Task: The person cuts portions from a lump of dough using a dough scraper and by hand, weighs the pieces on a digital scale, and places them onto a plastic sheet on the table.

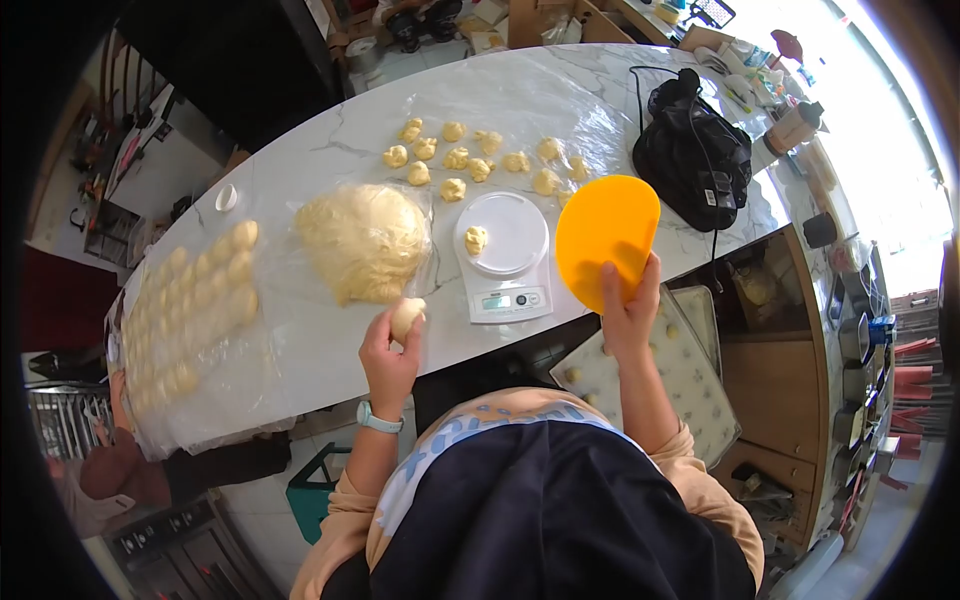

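A small ball of dough is pinched in my left hand, just below the large mound of dough, which lies partly under clear plastic. My right hand grips a yellow dough scraper, broad and rounded, by its lower edge. Between the hands stands a white kitchen scale; one dough piece rests on its round plate, and the display is too small to read. Several rough dough pieces lie scattered behind the scale.
Rows of smooth dough balls sit under plastic on the left. A small white cup stands behind them. At the right are a black bag with a cord and, below the table edge, a tray. Another person is at lower left.
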Tool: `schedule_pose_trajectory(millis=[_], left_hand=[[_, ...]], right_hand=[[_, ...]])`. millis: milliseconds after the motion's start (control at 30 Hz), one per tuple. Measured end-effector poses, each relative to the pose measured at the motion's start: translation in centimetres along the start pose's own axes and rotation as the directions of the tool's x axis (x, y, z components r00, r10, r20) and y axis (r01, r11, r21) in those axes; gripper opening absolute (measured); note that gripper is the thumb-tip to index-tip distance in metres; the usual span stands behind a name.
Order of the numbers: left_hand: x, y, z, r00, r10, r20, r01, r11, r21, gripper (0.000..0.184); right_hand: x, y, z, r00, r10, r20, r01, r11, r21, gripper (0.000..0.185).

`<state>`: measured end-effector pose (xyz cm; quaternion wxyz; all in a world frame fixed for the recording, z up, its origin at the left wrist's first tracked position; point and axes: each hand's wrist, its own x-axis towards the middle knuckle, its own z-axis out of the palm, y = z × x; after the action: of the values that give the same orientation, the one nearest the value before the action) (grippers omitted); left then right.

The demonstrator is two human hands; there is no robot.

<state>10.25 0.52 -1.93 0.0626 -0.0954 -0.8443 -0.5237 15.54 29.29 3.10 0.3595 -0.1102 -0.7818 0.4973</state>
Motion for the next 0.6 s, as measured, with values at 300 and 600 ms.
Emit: schedule_pose_trajectory(millis=[300, 600], left_hand=[[-0.7, -0.3, 2.3, 0.95, 0.224, 0.219, -0.312, 0.746, 0.589, 0.069], [-2.9, -3.9, -0.6, 0.972, 0.233, 0.028, -0.224, 0.888, 0.4, 0.044]], right_hand=[[2.1, -1.9, 2.7, 0.99, -0.133, 0.053, 0.129, 0.988, 0.079, 0.029], [-2.1, -4.4, 9.4, 0.556, 0.042, 0.83, -0.034, 0.999, -0.028, 0.037]])
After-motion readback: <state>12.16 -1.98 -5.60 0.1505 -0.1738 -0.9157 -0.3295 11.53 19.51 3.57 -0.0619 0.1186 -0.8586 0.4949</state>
